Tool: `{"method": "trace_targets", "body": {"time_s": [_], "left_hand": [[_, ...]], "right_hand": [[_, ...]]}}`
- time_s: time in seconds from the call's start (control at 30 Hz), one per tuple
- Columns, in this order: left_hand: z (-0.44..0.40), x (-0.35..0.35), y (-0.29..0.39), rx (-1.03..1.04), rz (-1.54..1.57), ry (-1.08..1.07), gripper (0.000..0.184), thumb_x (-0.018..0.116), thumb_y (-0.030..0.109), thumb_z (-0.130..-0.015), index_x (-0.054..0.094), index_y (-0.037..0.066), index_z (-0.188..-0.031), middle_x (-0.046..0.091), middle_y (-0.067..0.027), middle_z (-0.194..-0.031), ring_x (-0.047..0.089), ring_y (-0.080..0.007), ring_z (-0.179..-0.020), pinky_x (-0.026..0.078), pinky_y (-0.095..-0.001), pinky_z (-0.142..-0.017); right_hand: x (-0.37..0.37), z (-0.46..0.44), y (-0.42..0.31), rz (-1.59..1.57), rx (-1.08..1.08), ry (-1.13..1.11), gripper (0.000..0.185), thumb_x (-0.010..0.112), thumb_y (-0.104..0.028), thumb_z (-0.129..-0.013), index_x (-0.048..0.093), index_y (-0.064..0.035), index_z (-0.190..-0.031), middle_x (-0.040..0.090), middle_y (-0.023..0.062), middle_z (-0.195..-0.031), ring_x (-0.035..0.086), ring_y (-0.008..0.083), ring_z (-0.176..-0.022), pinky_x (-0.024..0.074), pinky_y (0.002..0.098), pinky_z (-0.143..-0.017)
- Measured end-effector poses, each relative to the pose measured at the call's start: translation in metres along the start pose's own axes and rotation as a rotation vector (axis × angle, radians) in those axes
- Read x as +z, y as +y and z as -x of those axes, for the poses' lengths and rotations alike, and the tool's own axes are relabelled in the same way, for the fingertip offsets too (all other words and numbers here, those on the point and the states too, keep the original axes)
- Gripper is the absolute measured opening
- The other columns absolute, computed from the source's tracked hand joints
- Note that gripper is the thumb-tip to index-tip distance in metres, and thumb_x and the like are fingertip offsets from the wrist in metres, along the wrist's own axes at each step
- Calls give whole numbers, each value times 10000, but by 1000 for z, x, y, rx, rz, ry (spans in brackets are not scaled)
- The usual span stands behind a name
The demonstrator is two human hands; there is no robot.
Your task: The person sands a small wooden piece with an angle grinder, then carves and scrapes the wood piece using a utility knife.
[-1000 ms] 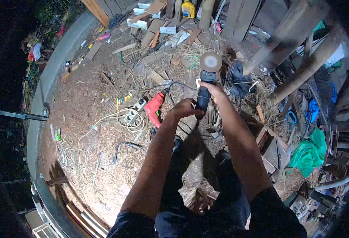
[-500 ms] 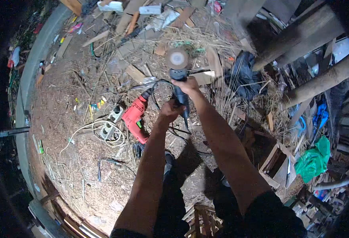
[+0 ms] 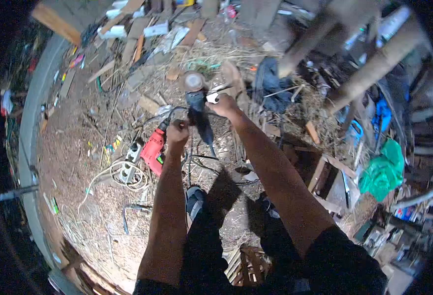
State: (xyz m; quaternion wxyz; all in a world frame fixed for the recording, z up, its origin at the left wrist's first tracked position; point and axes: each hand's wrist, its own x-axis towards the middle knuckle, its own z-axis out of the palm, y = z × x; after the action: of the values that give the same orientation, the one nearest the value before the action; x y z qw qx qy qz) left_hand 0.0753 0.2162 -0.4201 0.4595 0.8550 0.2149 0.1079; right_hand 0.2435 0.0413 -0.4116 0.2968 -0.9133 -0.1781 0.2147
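Note:
An angle grinder [image 3: 200, 117] with a round disc lies across the middle of the view, its disc end pointing away from me. Just right of its head is my right hand [image 3: 223, 105], fingers loosely bent and apart, with no clear grip on the tool. My left hand [image 3: 178, 132] is closed in a fist left of the grinder, above a black cable; what it holds, if anything, is hidden. Beside that hand a red power drill [image 3: 153, 151] rests on the ground, partly behind my forearm.
A white socket strip [image 3: 128, 167] with a coiled pale cord lies left of the drill. Wood scraps and straw cover the far ground. Thick poles [image 3: 373, 73] slant in at right, above a green plastic bag [image 3: 383, 169] and a wooden box [image 3: 324, 179].
My left hand has come off the grinder and moved left towards the drill. The right hand has shifted from the grinder's head to its right side. The whole view has turned slightly.

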Motion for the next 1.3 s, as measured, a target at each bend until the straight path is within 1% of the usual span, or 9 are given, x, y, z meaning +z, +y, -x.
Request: {"method": "trace_targets", "body": {"time_s": [0.1, 0.13, 0.2, 0.23, 0.5, 0.63, 0.8, 1.1, 1.3], "left_hand": [[-18, -7, 50, 109, -258, 100, 243, 587, 262, -914, 660, 37, -860, 637, -109, -677, 614, -236, -624, 482, -363, -588], [-33, 2, 62, 16, 570, 116, 227, 579, 264, -917, 655, 53, -881, 607, -74, -649, 587, -220, -592, 467, -345, -547], [-35, 14, 94, -192, 1031, 67, 196, 575, 271, -922, 637, 85, -912, 546, -12, -613, 522, -175, -527, 419, -306, -462], [-20, -1, 153, -246, 661, 32, 181, 579, 275, -922, 622, 99, -922, 515, 17, -605, 485, -148, -493, 386, -285, -418], [59, 46, 391, -640, 1224, -55, 240, 364, 220, -925, 427, 118, -717, 299, 23, -544, 249, -132, -431, 236, -289, -407], [111, 71, 432, -744, 1312, -14, 229, 342, 222, -934, 416, 104, -752, 318, 7, -610, 311, -141, -503, 298, -290, -474], [208, 103, 461, -484, 1196, -259, 195, 436, 236, -917, 518, 73, -850, 430, 8, -704, 436, -140, -602, 333, -290, -516], [275, 102, 504, 285, 116, -932, 258, 517, 254, -1000, 643, 30, -1016, 640, 0, -776, 516, -68, -607, 395, -228, -520], [289, 104, 502, 272, 166, -946, 181, 465, 173, -1002, 542, 16, -1052, 596, -37, -798, 584, -123, -667, 472, -261, -577]], "right_hand": [[-72, 44, -10, 138, -62, -108, 560, 680, -477, -823, 648, 20, -1079, 670, 232, -1032, 652, 350, -972, 509, 415, -852], [-94, 67, -13, 186, -112, -112, 556, 674, -467, -831, 640, 24, -1089, 666, 234, -1039, 652, 345, -967, 507, 415, -851], [-136, 114, -13, 114, -198, -79, 495, 661, -413, -851, 632, 4, -1116, 659, 223, -1080, 655, 321, -950, 506, 421, -839], [-162, 144, -20, 30, -178, -77, 427, 655, -378, -864, 644, -26, -1107, 683, 197, -1028, 665, 314, -910, 514, 426, -823], [-275, 352, -42, -461, -267, 251, 477, 661, -484, -871, 685, -48, -1064, 702, 151, -888, 676, 226, -811, 519, 368, -736], [-273, 426, -15, -537, -372, 449, 379, 716, -183, -869, 631, -33, -1207, 703, 90, -956, 630, 127, -831, 519, 293, -763], [-289, 488, 19, -741, -245, 686, 222, 655, -112, -898, 665, 19, -1077, 682, 92, -787, 630, 141, -659, 520, 294, -613], [-338, 531, 97, -722, -58, 751, 222, 654, -215, -892, 714, -6, -850, 669, 92, -627, 642, 154, -558, 512, 330, -574], [-337, 528, 114, -851, -52, 701, 296, 680, -273, -896, 699, 20, -857, 662, 58, -659, 603, 114, -545, 476, 278, -508]]}}
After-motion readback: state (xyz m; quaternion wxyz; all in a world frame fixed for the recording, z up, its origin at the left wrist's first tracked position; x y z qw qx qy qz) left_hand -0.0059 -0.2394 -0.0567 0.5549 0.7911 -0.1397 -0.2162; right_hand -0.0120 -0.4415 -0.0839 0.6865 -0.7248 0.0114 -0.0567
